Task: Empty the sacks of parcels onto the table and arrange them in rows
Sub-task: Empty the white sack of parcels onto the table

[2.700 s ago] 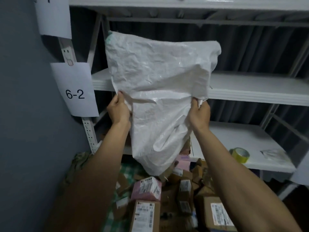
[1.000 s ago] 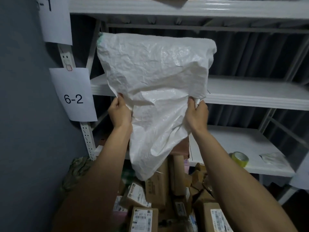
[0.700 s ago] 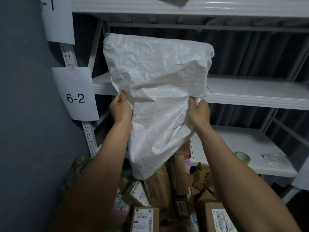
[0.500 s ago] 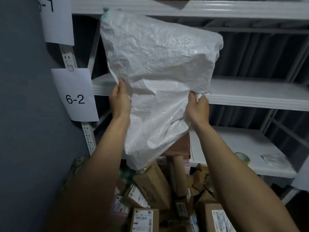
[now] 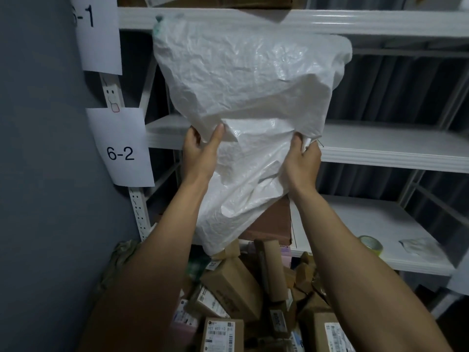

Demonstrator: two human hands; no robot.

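Head view: faced white shelving (image 5: pixel 380 153) close ahead, with paper labels 6-1 (image 5: pixel 97 34) and 6-2 (image 5: pixel 121 148) on its left post and a tape roll (image 5: pixel 371 245) on the lower shelf at right. Looked down on a heap of parcels (image 5: pixel 233 285) below, with a brown flat box (image 5: pixel 271 224) partly hidden behind. Held the white sack (image 5: pixel 248 85) raised above that heap, lower end just at the topmost boxes. Gripped its creased middle from both sides with left hand (image 5: pixel 198 151) and right hand (image 5: pixel 302 161), fingers curled into the fabric.
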